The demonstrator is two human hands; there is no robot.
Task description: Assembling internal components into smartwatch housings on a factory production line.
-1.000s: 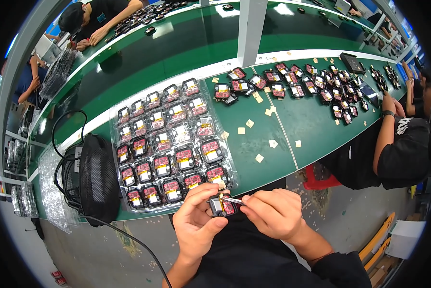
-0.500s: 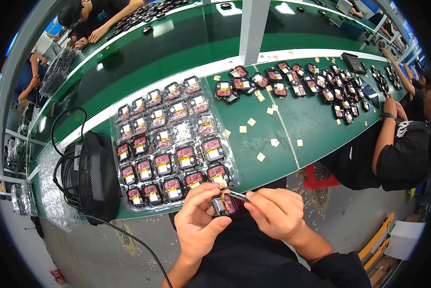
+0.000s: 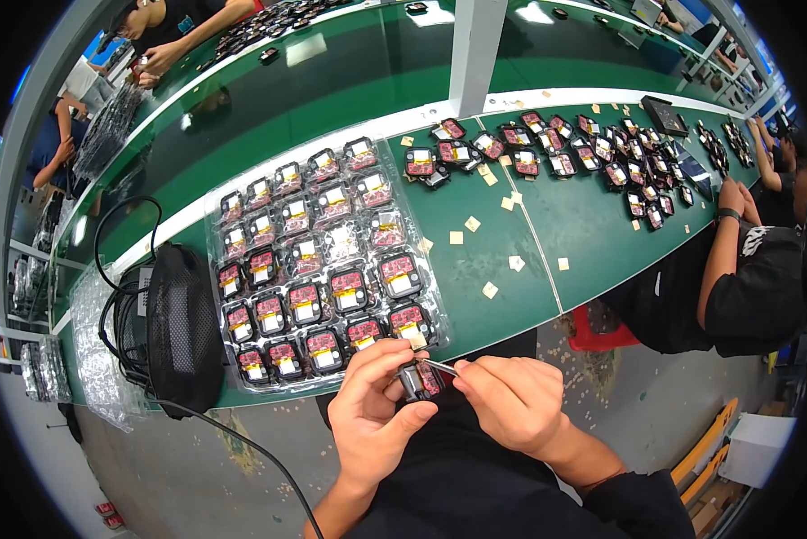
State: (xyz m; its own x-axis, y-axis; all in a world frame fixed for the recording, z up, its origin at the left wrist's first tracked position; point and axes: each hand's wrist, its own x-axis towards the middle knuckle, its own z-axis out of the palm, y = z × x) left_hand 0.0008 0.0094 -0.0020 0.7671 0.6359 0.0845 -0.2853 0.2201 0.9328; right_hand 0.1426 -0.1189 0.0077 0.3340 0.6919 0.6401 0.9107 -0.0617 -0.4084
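Gripping a small black device by its edges, our left hand curls thumb and fingers closely round it, just off the near right corner of the clear tray, probably to steady it with its inner side exposed. Our right hand pinches a slim metal tool firmly between thumb and fingers; its tip lies at the device's far edge, too small for us to tell whether they touch. In the tray, similar devices sit in separate pockets, likely to keep them apart and face up. Right of the tray we see scattered pale squares, then a loose heap of devices; left of it, a black mesh bag. A white label by the bag and white markings on a co-worker's dark shirt, far right of the tray, give us no readable wording or brand.
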